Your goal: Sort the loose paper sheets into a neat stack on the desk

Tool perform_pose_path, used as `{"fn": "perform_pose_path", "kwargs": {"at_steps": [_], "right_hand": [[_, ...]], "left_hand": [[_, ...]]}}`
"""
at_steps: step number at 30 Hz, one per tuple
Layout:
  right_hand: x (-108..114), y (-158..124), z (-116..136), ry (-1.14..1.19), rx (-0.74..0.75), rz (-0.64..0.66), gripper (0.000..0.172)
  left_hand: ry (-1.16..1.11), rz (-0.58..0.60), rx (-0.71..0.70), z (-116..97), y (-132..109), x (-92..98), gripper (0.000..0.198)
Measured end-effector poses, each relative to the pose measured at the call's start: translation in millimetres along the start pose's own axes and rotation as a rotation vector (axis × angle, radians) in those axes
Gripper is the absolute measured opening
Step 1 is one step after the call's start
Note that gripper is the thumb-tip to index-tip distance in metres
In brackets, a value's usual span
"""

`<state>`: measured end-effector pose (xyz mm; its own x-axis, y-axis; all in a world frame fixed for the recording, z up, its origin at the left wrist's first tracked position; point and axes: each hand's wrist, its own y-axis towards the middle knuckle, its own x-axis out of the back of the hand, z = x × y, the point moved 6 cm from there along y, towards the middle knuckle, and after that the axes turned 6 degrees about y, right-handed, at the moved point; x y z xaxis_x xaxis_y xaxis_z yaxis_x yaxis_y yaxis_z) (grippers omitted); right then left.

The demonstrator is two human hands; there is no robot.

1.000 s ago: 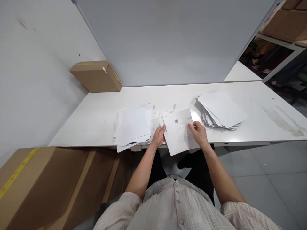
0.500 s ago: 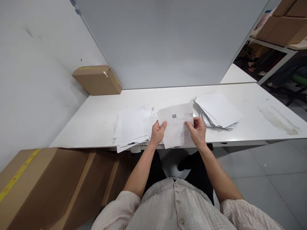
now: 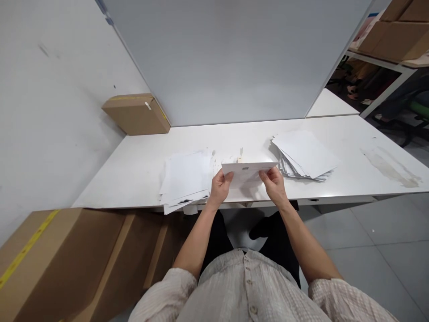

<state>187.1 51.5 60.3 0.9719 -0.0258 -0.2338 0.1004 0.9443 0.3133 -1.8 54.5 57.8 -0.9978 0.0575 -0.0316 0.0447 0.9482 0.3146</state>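
Between my two hands is a small stack of printed paper sheets [image 3: 246, 173], tipped up so that its face looks foreshortened; a dark square code shows near its top edge. My left hand [image 3: 221, 185] grips its left side with the thumb on top. The right side is pinched by my right hand [image 3: 273, 182], thumb over the face. How many sheets are held I cannot tell. To the left lies a loose pile of white paper [image 3: 186, 176], partly over the desk's front edge. Another, thicker paper pile [image 3: 304, 154] sits fanned out to the right.
The white desk [image 3: 134, 172] meets a tall grey panel [image 3: 234, 62] behind. A flat cardboard box [image 3: 137, 115] stands at the back left corner. Large cartons [image 3: 67, 264] fill the floor at left. A tiny pale object [image 3: 239, 159] lies just beyond the held sheets.
The held sheets have tilted from nearly flat facing me to steeply edge-up, uncovering the desk and small pale object behind them. My hands keep their grip; both piles stay put.
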Motion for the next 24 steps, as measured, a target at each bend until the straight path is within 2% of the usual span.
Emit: {"fn": "perform_pose_path", "kwargs": {"at_steps": [5, 10, 13, 16, 20, 24], "right_hand": [[-2.6, -0.9, 3.3, 0.004, 0.001, 0.008, 0.027], [-2.4, -0.8, 0.1, -0.006, -0.026, 0.011, 0.028], [-0.4, -2.6, 6.1, -0.045, -0.047, 0.011, 0.027], [5.0, -11.6, 9.4, -0.091, -0.142, 0.018, 0.029], [18.2, -37.3, -1.9, -0.187, -0.331, 0.082, 0.035], [45.4, -67.1, -16.4, -0.362, -0.485, 0.042, 0.032]], "left_hand": [[0.002, -0.001, -0.019, -2.8, 0.2, -1.0, 0.035], [-0.005, -0.021, 0.019, -2.8, -1.7, 0.2, 0.035], [-0.026, -0.057, 0.066, -8.3, -4.0, -0.1, 0.036], [-0.1, -0.074, 0.151, -9.6, -9.2, -3.9, 0.039], [-0.121, -0.054, 0.27, 6.0, -23.7, -7.7, 0.04], [0.229, 0.129, 0.399, 34.5, -40.8, -6.2, 0.037]]}}
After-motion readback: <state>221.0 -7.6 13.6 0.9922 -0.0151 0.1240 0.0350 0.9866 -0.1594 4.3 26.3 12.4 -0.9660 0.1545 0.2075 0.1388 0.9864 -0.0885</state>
